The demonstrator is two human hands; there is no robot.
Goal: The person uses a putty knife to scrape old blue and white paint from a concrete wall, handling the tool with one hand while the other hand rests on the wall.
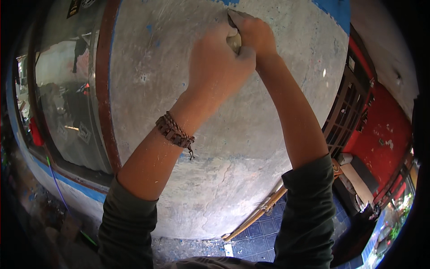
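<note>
Both my arms reach up to a grey, bare-plastered wall [152,89] in front of me. My left hand [215,60] and my right hand [259,36] meet near the top of the view, closed around a small flat tool [234,43] that looks like a scraper. Only a yellowish-olive part and a dark edge of it show between the fingers; its tip, near the wall, is mostly hidden. Blue paint [332,12] remains at the wall's upper right, with smaller flecks elsewhere. A brown braided bracelet [174,130] circles my left wrist.
To the left is a brown-framed window [103,89] with glass panes. Bamboo poles [257,214] lean low at the right, over blue floor tiles [255,240]. Paint flakes and dust lie at the wall's foot. Farther right are a dark lattice, a red wall [385,130] and a bench-like seat.
</note>
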